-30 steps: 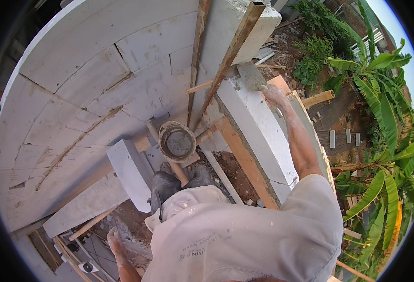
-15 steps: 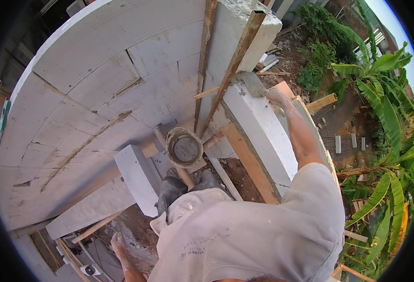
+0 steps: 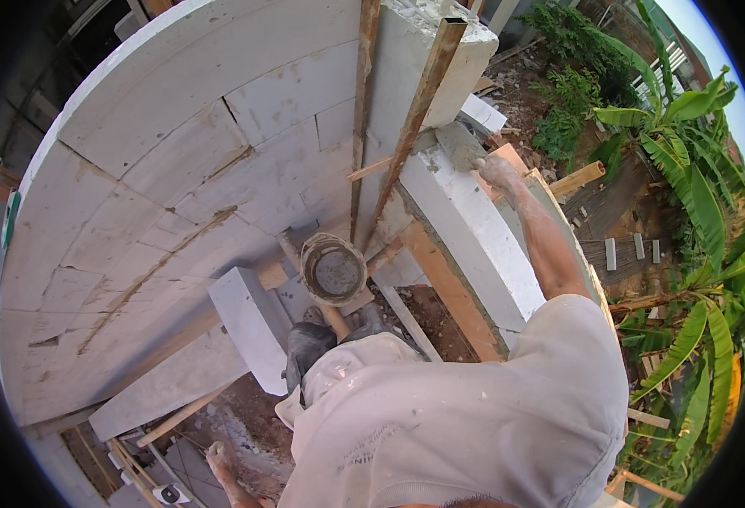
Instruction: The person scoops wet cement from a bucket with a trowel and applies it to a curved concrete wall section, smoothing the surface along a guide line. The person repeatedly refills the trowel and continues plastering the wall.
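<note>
At the far end of the white block course [image 3: 482,229], my right hand [image 3: 498,173] is closed round what looks like a trowel [image 3: 457,146], its grey blade coated with mortar. The blade lies over the course's top, by the white upright wall end; the handle is hidden in my fist. Low on the left, my left hand [image 3: 221,464] hangs away from the blocks, its fingers curled and nothing visible in them. Between my legs and the curved wall stands a bucket [image 3: 333,268] with grey mortar inside.
A tall curved block wall [image 3: 178,178] rises on the left. Two rusty metal posts [image 3: 415,118] stand before its end. A loose white block [image 3: 250,326] sits beside my leg. Timber boards [image 3: 453,292] flank the course; banana plants [image 3: 694,186] grow beyond it.
My left hand has dropped slightly lower. My right hand and the trowel stay at the course's far end, with only a small shift. The whole view has tilted a little.
</note>
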A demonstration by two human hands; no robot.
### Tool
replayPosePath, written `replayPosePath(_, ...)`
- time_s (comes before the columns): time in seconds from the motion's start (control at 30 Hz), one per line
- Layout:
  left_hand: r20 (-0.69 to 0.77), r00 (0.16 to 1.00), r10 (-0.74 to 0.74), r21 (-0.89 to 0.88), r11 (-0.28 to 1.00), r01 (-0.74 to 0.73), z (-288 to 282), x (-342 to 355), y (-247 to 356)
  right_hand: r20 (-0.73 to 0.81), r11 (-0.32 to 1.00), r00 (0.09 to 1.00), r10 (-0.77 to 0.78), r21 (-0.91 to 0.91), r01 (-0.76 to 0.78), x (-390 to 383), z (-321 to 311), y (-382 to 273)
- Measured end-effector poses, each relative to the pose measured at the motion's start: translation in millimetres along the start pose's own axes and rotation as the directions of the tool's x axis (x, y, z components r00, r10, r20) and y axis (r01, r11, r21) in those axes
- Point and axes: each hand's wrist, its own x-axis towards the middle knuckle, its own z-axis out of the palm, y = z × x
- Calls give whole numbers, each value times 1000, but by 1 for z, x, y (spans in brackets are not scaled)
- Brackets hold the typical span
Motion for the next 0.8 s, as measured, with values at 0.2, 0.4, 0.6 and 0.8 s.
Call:
replayPosePath(0.2,-152,981,122,-4,992,-124,12,13,32,81,992,994,77,90,-84,-4,17,3)
replayPosePath(0.4,43,987,-155,-8,988,156,-4,28,-2,-29,990,999,-39,-139,35,-6,17,21)
replayPosePath(0.6,-66,961,267,84,962,-261,22,79,44,-90,967,965,247,79,-240,-1,25,55)
replayPosePath(0.8,162,986,42,314,945,-92,-16,123,-8,37,963,981,190,186,-194,-38,12,-30)
